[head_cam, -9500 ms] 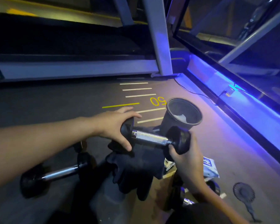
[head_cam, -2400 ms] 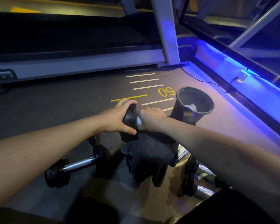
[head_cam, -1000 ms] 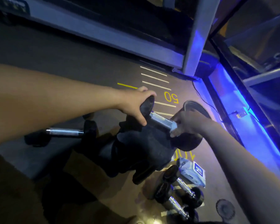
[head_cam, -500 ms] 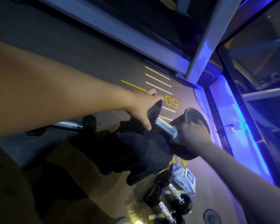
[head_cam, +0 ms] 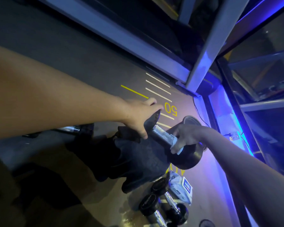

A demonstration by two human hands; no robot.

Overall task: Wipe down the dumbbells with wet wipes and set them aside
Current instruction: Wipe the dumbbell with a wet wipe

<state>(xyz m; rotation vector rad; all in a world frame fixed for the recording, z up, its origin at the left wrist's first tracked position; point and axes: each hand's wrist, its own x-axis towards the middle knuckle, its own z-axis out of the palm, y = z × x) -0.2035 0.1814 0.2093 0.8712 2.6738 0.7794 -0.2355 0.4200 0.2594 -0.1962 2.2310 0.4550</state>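
My right hand [head_cam: 188, 136] slid its white wet wipe [head_cam: 176, 145] toward 4 o'clock along the black-headed, chrome-handled dumbbell [head_cam: 164, 136], pinching it; left hand [head_cam: 140, 115] grips the 10 o'clock head.

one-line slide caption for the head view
Left hand steadies a dumbbell by one end while right hand wipes its handle with a wet wipe.

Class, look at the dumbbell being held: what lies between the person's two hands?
In the head view, the bare metal handle of the dumbbell spans from left hand to right hand, which presses a wipe.
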